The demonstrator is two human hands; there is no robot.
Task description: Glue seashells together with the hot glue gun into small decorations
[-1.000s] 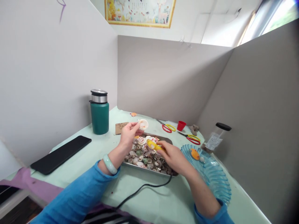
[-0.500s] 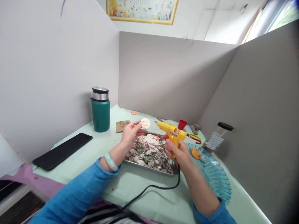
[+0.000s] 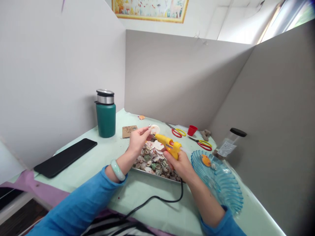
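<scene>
Left fingers [image 3: 145, 133] pinch white shell [image 3: 155, 129] | right fingers [image 3: 171, 159] grip yellow glue gun [image 3: 169, 143] | pale-green table [image 3: 105, 154] | grey partitions [image 3: 177, 78]

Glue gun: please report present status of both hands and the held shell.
Left hand pinches white shell. Right hand grips yellow glue gun, nozzle near shell; contact unclear. Shell tray below; black cord not between them.

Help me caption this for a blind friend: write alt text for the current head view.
The person's left hand pinches a pale round seashell while the right hand holds a yellow plastic glue gun close to it. Below lies a silver metal tray of mixed seashells; a translucent blue scalloped dish is to the right.
</scene>
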